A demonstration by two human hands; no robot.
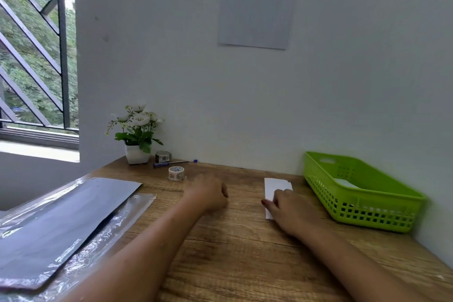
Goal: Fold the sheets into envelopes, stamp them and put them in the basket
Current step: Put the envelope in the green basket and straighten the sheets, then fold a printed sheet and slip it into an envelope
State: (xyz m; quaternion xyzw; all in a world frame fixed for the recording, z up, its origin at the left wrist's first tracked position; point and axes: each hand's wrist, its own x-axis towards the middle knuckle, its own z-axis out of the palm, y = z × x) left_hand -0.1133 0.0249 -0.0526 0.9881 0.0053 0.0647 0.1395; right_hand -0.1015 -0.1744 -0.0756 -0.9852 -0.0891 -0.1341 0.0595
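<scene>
Currently at the stamp step, I'd say. One folded sheet [274, 186] lies on the bench [245, 252] just left of the basket [372, 216], not touching it. The right hand [289, 211] rests on its near end, fingers laid over the paper and pinning it down, not gripping. The left hand [210, 195] is further left of the basket and motion-blurred; can't tell if its fingers are curled on anything.

A patterned sticker roll [176, 173] sits well left of the basket, back toward the wall. A second roll [162, 156] and a pen [171, 163] are just beyond it. Some white paper [345, 182] is already inside the basket, so likely not the first piece. A stack of grey sheets [61, 223] in a plastic sleeve lies furthest left of the basket.

Next move, my read: the left hand fetches the patterned roll and peels a sticker while the right keeps the fold flat. Then stick it on and slide the piece right into the basket.
</scene>
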